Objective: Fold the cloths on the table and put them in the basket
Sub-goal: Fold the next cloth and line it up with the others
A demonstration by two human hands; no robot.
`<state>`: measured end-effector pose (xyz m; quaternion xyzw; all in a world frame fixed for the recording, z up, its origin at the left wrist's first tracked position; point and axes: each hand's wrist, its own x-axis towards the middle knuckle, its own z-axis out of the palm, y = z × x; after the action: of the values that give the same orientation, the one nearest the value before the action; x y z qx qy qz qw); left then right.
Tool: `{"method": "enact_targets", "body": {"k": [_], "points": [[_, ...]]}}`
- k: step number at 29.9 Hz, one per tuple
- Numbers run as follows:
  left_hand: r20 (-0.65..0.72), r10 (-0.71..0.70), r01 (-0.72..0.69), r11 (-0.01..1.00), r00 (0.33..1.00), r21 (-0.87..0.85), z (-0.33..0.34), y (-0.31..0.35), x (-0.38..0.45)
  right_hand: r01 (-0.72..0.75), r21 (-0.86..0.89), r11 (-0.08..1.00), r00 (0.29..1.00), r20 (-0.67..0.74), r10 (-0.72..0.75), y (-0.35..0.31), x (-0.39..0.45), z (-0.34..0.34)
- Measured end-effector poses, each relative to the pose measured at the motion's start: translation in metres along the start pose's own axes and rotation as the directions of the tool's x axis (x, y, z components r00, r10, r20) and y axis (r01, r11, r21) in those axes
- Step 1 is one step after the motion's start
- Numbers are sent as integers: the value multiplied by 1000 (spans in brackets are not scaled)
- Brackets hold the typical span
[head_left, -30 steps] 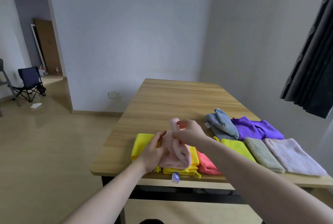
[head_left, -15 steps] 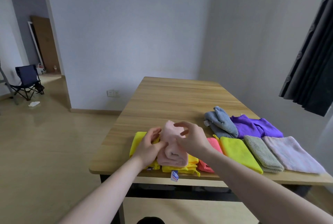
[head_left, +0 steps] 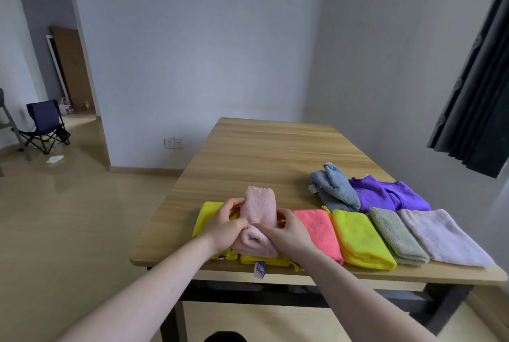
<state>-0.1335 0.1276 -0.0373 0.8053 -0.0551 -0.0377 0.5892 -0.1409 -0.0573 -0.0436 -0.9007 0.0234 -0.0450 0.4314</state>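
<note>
A folded pale pink cloth (head_left: 260, 209) lies on top of a yellow cloth (head_left: 205, 212) at the near edge of the wooden table (head_left: 264, 154). My left hand (head_left: 225, 227) grips the pink cloth's left side and my right hand (head_left: 289, 231) presses its right side. To the right lie a coral cloth (head_left: 316, 228), a yellow-green cloth (head_left: 360, 239), a grey-green cloth (head_left: 394, 234) and a lilac cloth (head_left: 443, 237), all folded. Behind them sit a crumpled blue-grey cloth (head_left: 334, 186) and a crumpled purple cloth (head_left: 385, 195). No basket is in view.
A dark curtain (head_left: 473, 94) hangs at the right. A folding chair (head_left: 44, 124) stands far left on the wooden floor. The wall runs close along the table's far and right sides.
The pink cloth was held up and bunched between my hands; now it lies flat and folded on the yellow cloth, with both hands lowered onto its near end.
</note>
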Motion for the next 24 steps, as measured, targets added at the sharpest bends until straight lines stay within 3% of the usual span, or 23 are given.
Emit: {"method": "enact_targets", "body": {"k": [8,11,14,24], "points": [[-32,-207,208,947,978,244,-9,37,31,-32,55,998,997,71,28,-2,-2,-5],[-10,-246,229,888,969,398,-8,40,38,-54,91,994,993,108,44,0,0,-6],[14,-244,213,872,970,441,-8,42,46,-86,150,985,985,159,62,-2,-1,-12],[25,-218,214,972,976,102,-10,52,51,-148,333,931,970,232,71,-3,-2,-26]]}}
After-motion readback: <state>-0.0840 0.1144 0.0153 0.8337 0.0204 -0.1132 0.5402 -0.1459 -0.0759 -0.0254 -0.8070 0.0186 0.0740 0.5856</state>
